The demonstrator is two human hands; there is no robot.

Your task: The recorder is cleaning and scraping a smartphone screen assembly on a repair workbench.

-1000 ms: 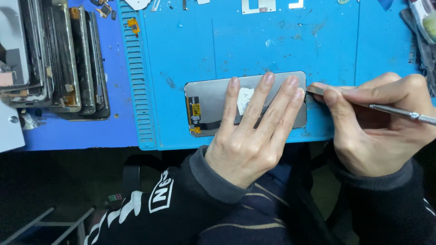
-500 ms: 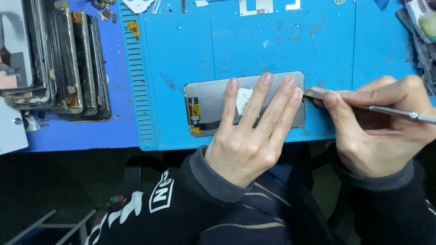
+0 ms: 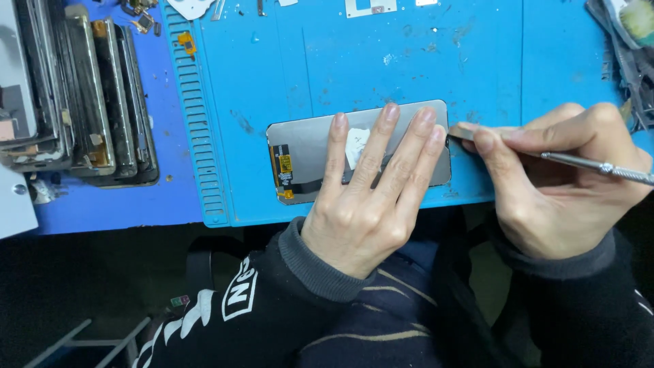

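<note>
A grey phone display panel [image 3: 306, 146] lies face down on the blue work mat [image 3: 340, 61], with a black and orange flex strip at its left end and a white sticker in the middle. My left hand [image 3: 371, 191] lies flat on it, fingers spread, pressing it down. My right hand [image 3: 552, 184] grips a thin metal tool [image 3: 593, 165] like a pen. The tool's flat tip touches the panel's right edge.
Several phone screens and frames [image 3: 82, 95] are stacked on edge at the left. Small metal parts and a bracket [image 3: 371, 7] lie along the mat's far edge. Dark cloth and clutter [image 3: 630, 41] sit at the top right. The table's front edge runs under my wrists.
Nothing has clearly changed; both hands stay where they were, with the tool tip at the panel's right edge.
</note>
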